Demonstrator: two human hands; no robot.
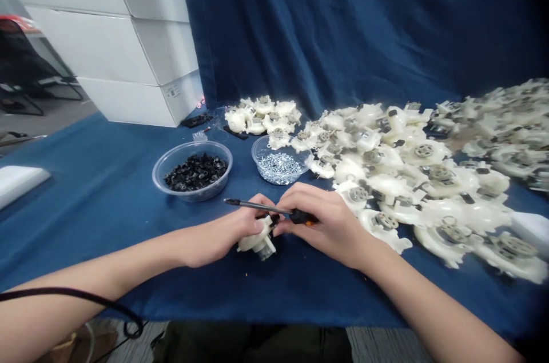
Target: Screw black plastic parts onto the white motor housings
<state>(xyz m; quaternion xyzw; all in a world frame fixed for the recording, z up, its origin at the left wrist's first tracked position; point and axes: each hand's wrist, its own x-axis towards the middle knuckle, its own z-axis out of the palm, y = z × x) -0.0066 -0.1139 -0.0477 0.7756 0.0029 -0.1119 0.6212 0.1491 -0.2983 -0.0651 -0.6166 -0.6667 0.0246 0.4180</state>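
White plastic housing [259, 244] gripped in L hand [225, 231]; R hand [328, 226] pinching screwdriver [261, 208] (black-orange handle, shaft pointing left).

- Clear plastic bowl [193, 146] holds black plastic parts [195, 173].
- Smaller clear bowl [254, 148] holds silver screws [279, 167].
- White plastic housings [403, 163] lie heaped on the blue worktop [86, 220].
- Stacked white cartons [128, 48] stand beside a blue curtain [321, 26].

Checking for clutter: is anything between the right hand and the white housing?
Nothing visible: the right hand is at the housing, which the left hand holds; the screwdriver sits in the right hand.
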